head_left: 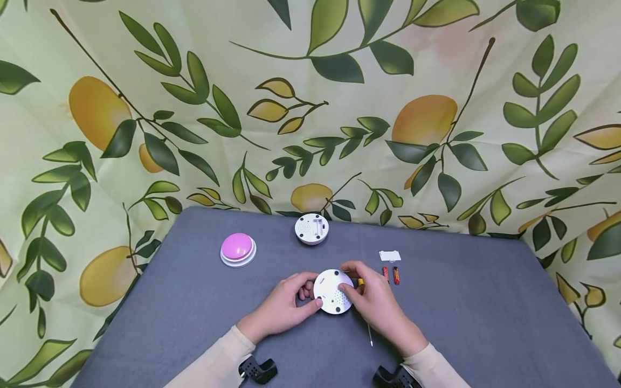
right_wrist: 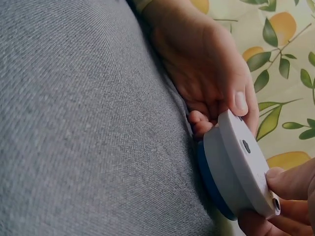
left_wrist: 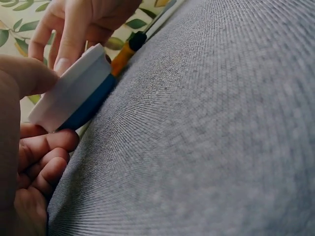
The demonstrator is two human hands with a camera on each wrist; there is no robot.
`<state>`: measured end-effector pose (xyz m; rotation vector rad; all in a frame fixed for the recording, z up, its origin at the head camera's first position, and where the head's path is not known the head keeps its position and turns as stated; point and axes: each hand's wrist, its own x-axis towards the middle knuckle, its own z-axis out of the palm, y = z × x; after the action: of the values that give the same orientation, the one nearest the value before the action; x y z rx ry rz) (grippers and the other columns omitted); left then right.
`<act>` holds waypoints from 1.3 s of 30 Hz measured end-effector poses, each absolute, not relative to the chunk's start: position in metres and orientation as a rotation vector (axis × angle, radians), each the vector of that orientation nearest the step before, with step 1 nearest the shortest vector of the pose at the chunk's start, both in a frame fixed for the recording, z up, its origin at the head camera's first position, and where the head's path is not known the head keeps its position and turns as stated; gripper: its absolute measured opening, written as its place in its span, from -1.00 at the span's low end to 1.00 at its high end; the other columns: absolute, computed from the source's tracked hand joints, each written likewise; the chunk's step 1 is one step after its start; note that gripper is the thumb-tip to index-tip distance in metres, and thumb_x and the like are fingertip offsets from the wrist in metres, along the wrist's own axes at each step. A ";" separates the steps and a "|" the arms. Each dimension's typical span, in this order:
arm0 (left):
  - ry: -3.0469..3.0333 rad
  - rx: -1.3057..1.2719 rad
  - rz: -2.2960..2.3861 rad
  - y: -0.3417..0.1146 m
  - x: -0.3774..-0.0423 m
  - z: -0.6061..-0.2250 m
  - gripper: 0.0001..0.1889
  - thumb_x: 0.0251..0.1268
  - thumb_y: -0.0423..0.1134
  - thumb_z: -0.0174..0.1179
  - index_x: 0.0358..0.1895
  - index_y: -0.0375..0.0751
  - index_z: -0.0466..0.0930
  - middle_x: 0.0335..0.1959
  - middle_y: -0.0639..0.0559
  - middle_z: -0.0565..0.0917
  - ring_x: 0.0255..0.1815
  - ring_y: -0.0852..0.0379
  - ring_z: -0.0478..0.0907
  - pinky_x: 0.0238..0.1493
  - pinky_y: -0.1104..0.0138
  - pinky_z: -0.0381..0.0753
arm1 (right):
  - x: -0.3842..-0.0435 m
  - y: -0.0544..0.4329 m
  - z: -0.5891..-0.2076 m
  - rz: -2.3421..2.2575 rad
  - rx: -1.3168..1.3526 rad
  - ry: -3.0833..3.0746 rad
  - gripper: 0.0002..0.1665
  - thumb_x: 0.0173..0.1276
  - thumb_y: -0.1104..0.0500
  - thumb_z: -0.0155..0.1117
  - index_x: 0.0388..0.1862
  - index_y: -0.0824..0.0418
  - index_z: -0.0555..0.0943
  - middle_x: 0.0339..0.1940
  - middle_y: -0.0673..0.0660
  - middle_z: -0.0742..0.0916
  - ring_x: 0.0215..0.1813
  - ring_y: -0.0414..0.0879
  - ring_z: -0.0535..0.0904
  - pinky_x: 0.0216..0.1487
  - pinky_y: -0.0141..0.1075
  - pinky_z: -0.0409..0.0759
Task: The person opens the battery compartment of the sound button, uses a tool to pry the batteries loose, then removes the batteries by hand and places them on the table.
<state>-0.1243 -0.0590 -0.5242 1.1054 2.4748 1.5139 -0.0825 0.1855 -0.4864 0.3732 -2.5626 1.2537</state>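
A round white push button with a blue top (right_wrist: 208,187) is held upside down, its white base (head_left: 332,291) with dark feet facing up. My left hand (head_left: 281,310) grips its left rim between thumb and curled fingers. On the opposite side my right hand (head_left: 380,299) holds the rim, thumb on the base and fingers around the edge. In the left wrist view the blue side sits close over the grey cloth. A screwdriver with a yellow and black handle (left_wrist: 124,55) lies beside it, partly hidden by my right hand; its shaft (head_left: 370,334) shows below.
A pink push button (head_left: 236,248) stands at the back left. Another white button (head_left: 311,229) lies base up at the back edge, its battery compartment uncovered. To the right are a small white cover (head_left: 390,256) and two red batteries (head_left: 396,276). Patterned fabric hangs behind the table.
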 end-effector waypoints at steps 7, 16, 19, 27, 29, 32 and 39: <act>2.481 0.993 1.496 -0.058 -0.123 -0.522 -0.51 0.26 -0.05 0.61 0.16 -0.06 0.63 -0.13 0.17 0.60 -0.20 0.24 0.55 -0.07 0.34 0.59 | -0.082 0.186 -0.488 1.109 0.476 -2.537 -0.75 0.25 0.43 0.65 -0.16 0.22 0.80 0.06 0.22 0.82 -0.24 -0.21 0.66 -0.28 -0.25 0.71; 2.460 0.940 1.443 -0.058 -0.121 -0.521 -0.08 0.23 0.04 0.64 0.61 -0.11 0.41 -0.01 0.15 0.57 -0.18 0.23 0.52 -0.07 0.33 0.58 | -0.081 0.185 -0.490 1.031 0.541 -2.520 -0.71 0.18 0.42 0.71 -0.12 0.27 0.86 0.07 0.20 0.78 -0.08 -0.10 0.70 -0.16 -0.27 0.69; 2.469 0.990 1.414 -0.059 -0.122 -0.520 -0.04 0.26 0.05 0.62 0.67 -0.09 0.36 -0.04 0.17 0.56 -0.19 0.23 0.48 -0.10 0.33 0.56 | -0.081 0.184 -0.492 1.008 0.559 -2.484 -0.69 0.14 0.43 0.73 -0.13 0.27 0.86 -0.04 0.11 0.74 -0.14 -0.14 0.65 -0.20 -0.32 0.65; 2.480 0.959 1.407 -0.058 -0.120 -0.522 -0.11 0.23 0.11 0.63 0.59 -0.03 0.46 -0.12 0.23 0.53 -0.18 0.23 0.47 -0.09 0.33 0.53 | -0.082 0.184 -0.496 0.959 0.698 -2.387 -0.71 0.15 0.45 0.70 -0.17 0.24 0.84 -0.21 0.00 0.67 -0.18 -0.15 0.60 -0.16 -0.48 0.52; 2.457 0.927 1.432 -0.058 -0.120 -0.521 -0.12 0.21 0.10 0.66 0.55 -0.03 0.46 -0.05 0.21 0.56 -0.17 0.22 0.49 -0.08 0.32 0.54 | -0.081 0.184 -0.496 0.939 0.731 -2.394 -0.72 0.17 0.42 0.71 -0.16 0.23 0.84 -0.16 0.00 0.69 -0.11 -0.13 0.61 -0.12 -0.40 0.58; 2.420 0.884 1.466 -0.058 -0.121 -0.520 -0.14 0.17 0.08 0.69 0.48 -0.04 0.45 0.05 0.20 0.58 -0.16 0.20 0.50 -0.08 0.32 0.55 | -0.081 0.185 -0.496 0.913 0.770 -2.426 -0.73 0.22 0.35 0.71 -0.12 0.22 0.83 -0.06 0.02 0.71 0.00 -0.08 0.61 -0.03 -0.25 0.65; 2.404 0.859 1.485 -0.057 -0.123 -0.519 -0.15 0.11 0.07 0.72 0.37 -0.07 0.41 0.01 0.14 0.58 -0.15 0.18 0.50 -0.09 0.32 0.54 | -0.080 0.185 -0.492 0.909 0.802 -2.563 -0.66 0.34 0.16 0.68 0.04 0.20 0.82 0.18 0.10 0.73 0.25 -0.01 0.61 0.21 -0.04 0.70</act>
<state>-0.1232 -0.0571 -0.5191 0.8586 2.4038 1.4848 -0.0800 0.1849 -0.4920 0.8016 -2.5630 0.9089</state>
